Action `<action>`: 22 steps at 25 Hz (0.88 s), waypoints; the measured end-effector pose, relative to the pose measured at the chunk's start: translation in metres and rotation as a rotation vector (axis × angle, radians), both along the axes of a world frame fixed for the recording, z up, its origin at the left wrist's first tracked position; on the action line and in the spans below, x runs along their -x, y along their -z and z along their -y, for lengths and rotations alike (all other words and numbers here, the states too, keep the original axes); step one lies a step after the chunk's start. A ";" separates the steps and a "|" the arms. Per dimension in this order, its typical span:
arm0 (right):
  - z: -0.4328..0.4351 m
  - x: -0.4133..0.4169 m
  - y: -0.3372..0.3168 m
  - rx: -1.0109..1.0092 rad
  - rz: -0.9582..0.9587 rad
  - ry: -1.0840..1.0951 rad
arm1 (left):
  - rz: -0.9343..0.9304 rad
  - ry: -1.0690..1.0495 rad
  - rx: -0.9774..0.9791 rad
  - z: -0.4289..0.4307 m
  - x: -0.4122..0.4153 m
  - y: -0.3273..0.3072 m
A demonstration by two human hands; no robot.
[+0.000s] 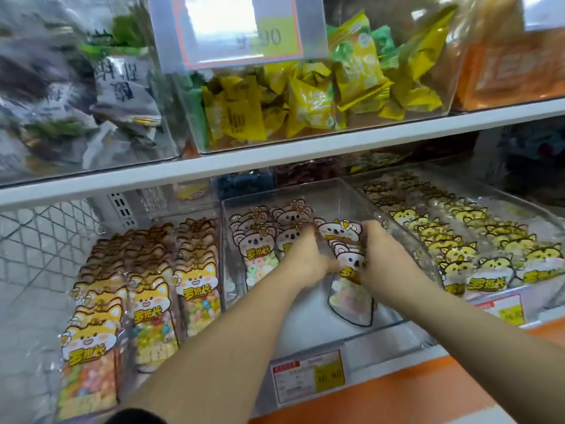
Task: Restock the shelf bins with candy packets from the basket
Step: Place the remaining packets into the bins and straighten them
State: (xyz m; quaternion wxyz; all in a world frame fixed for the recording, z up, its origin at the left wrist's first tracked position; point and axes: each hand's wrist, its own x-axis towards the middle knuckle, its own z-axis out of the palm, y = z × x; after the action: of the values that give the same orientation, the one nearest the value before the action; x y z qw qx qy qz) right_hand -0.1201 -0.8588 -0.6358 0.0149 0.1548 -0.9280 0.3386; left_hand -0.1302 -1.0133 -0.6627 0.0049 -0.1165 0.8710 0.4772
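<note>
Koala packets [348, 266], a fanned stack, are grasped at both sides by the left hand [305, 258] and right hand [379, 250], in the right side of the middle bin [308, 321]. Bare floor lies open nearer. Two koala rows [275, 232] fill its far left. Fingertips [368, 229] blur; stack count unclear. Three fox rows [153, 289] lie left.

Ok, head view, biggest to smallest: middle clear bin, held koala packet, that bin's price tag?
Middle clear bin
Held koala packet
Price tag, nearly equal and nearer the camera, so unsure
</note>
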 end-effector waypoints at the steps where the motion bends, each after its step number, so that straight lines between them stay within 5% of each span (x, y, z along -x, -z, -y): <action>1: -0.004 0.000 0.000 -0.038 0.004 -0.021 | 0.014 0.030 0.012 0.000 -0.001 0.003; 6: -0.017 -0.015 -0.016 -0.371 0.046 -0.139 | 0.083 0.151 0.100 -0.004 -0.022 -0.004; 11: -0.020 -0.023 -0.018 -0.397 -0.010 -0.132 | 0.149 0.265 0.128 -0.010 -0.034 -0.001; 20: -0.005 -0.014 -0.021 -0.593 -0.052 -0.084 | 0.023 0.151 -0.013 -0.020 -0.011 0.013; 22: 0.000 -0.008 -0.017 -0.571 -0.090 -0.034 | 0.015 0.155 0.093 -0.018 -0.001 0.007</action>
State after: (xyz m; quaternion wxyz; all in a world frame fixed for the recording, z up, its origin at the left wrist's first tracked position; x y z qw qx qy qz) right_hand -0.1119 -0.8590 -0.6189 0.0064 0.1834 -0.9814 0.0568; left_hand -0.1287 -0.9949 -0.6695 0.0428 -0.0525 0.8987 0.4333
